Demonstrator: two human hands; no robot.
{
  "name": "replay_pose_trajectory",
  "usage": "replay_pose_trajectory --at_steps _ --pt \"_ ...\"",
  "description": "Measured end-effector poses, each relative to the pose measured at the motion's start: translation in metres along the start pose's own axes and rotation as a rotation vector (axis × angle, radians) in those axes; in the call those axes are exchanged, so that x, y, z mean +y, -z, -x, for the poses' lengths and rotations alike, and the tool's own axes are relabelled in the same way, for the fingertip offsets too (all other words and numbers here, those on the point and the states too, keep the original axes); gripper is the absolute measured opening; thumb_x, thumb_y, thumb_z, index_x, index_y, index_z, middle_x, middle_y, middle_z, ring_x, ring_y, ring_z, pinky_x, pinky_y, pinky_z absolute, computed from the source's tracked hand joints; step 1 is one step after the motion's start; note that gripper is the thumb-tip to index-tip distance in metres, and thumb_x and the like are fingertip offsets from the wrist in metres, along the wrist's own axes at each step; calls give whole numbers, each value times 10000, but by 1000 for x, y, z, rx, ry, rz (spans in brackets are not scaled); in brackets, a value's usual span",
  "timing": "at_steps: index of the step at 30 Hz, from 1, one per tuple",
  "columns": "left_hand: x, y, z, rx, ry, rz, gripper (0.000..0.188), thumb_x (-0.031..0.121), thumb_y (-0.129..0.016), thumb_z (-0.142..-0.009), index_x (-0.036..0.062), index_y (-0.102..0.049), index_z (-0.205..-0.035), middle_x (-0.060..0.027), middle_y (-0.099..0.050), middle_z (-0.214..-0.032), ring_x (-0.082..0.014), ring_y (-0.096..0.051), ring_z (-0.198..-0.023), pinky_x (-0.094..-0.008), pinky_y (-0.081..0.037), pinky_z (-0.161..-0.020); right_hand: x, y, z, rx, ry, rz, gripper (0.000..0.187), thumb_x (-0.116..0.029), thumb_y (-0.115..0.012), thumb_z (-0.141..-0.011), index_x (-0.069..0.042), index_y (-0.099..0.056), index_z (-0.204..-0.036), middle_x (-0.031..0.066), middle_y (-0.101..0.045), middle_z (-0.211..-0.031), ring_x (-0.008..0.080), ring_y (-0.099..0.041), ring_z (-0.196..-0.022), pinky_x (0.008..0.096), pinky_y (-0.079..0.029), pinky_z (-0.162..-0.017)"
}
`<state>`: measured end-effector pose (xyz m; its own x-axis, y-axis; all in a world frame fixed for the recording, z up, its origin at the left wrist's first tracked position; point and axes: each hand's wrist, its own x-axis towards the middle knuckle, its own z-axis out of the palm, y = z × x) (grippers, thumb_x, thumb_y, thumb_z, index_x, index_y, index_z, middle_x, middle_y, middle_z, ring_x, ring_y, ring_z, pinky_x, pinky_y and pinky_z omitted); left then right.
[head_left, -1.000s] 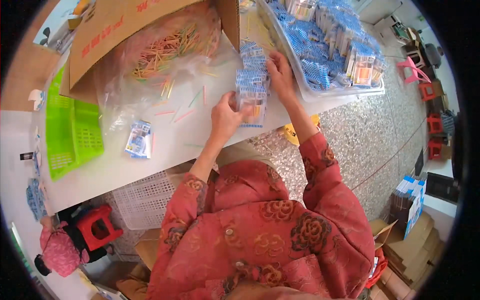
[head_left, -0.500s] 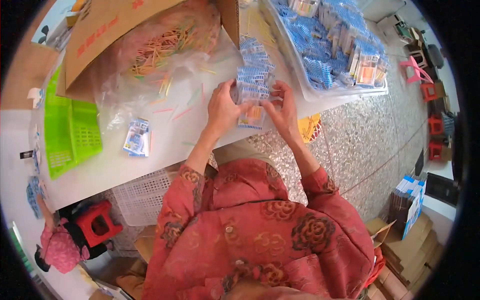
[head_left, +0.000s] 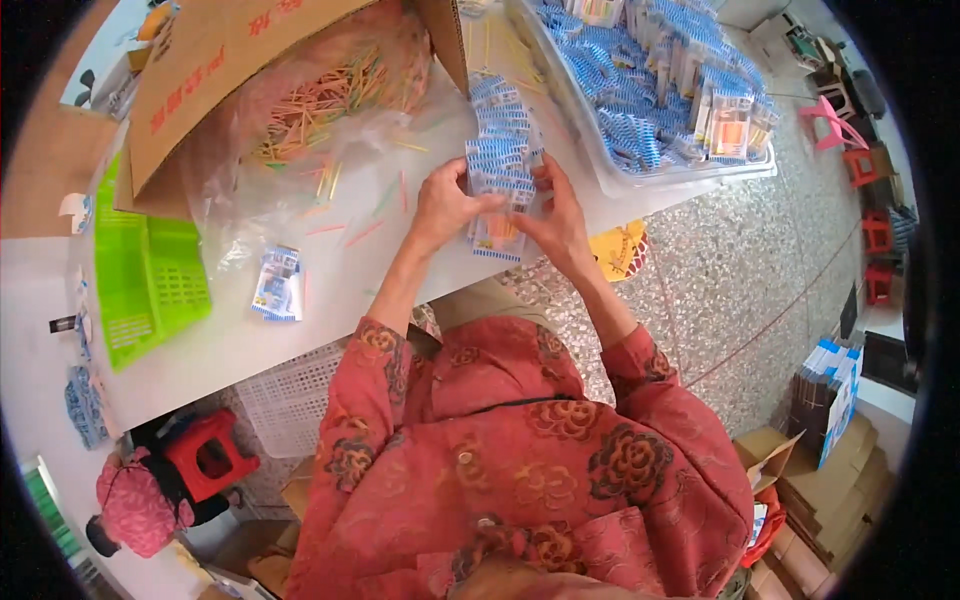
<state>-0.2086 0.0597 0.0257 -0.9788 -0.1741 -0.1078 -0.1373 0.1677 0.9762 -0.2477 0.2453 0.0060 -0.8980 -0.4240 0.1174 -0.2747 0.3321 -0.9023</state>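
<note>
A fanned row of small clear packets (head_left: pixel 500 186) with blue-striped ends lies on the white table in front of me, overlapping away from me. My left hand (head_left: pixel 443 207) grips its left side, fingers curled along the edge and thumb laid over the top. From the right, my right hand (head_left: pixel 558 220) holds the near packets, with its thumb against the right edge and its fingers bent. Orange and pale sticks show through the nearest packet (head_left: pixel 497 236). More packets (head_left: pixel 502 100) trail off behind my hands.
Left stand a cardboard box (head_left: pixel 215 85) spilling colourful thin sticks (head_left: pixel 325 105) in a plastic bag, and a green basket (head_left: pixel 150 270). A small pile of packets (head_left: pixel 278 284) lies nearby. At the right, a clear tub (head_left: pixel 640 185) is heaped with packets. A person in pink (head_left: pixel 140 505) sits far left.
My hands stay on the packets; my right fingers have drawn a little closer to the row. The view has shifted slightly. The person's arm at far left no longer shows reaching up.
</note>
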Motion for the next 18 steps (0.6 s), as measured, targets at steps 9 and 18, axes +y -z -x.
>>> replay_pose_trajectory --at_steps 9,18 --pt "7 2 24 -50 -171 117 512 163 -800 -639 2 -561 -1063 -85 -638 -960 -129 -599 -860 -294 -484 -781 -14 4 0 -30 154 -45 903 -107 -777 -628 19 -286 -1375 156 -453 -1306 250 -423 -1235 371 -343 -1027" --pt "3 3 65 71 -191 5 572 170 -810 -659 25 -502 -1118 -88 -635 -978 -154 -607 -901 -305 -489 -805 -26 3 3 -394 45 -226 669 -34 -724 -699 13 -398 -1281 121 -564 -1151 207 -563 -1060 329 -438 -936"
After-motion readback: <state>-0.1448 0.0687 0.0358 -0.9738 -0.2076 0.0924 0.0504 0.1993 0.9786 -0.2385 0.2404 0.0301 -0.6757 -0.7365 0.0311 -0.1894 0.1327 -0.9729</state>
